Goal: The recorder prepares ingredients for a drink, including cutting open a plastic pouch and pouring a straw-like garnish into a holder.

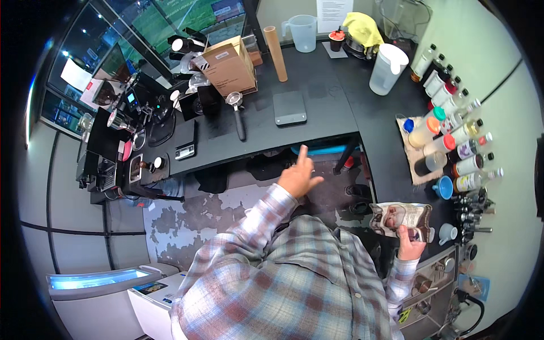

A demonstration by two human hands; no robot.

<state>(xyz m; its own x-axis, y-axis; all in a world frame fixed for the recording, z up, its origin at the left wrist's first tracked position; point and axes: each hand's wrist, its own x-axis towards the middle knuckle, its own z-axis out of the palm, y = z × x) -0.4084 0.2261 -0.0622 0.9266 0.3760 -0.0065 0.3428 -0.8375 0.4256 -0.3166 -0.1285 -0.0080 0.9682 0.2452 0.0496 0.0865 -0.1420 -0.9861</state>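
Observation:
My right hand [411, 246] grips the lower edge of a printed foil pouch [410, 216], thumb across its front. That pouch is at the edge of the right-hand counter. My left hand [299, 175] is raised in front of my body with nothing in it, index finger stretched out and thumb apart. Beyond its fingertip is the front edge of the dark counter [331, 123]. A flat grey digital scale [290, 108] lies there, and a portafilter [238, 114] rests left of it with its handle towards me.
A cardboard box [231, 66], a cardboard tube [276, 55] and plastic pitchers [304, 34] stand at the back. Several syrup bottles [450, 127] line the right wall, near a blue cup [444, 187] and a white cup [447, 233]. A coffee grinder [140, 100] stands left.

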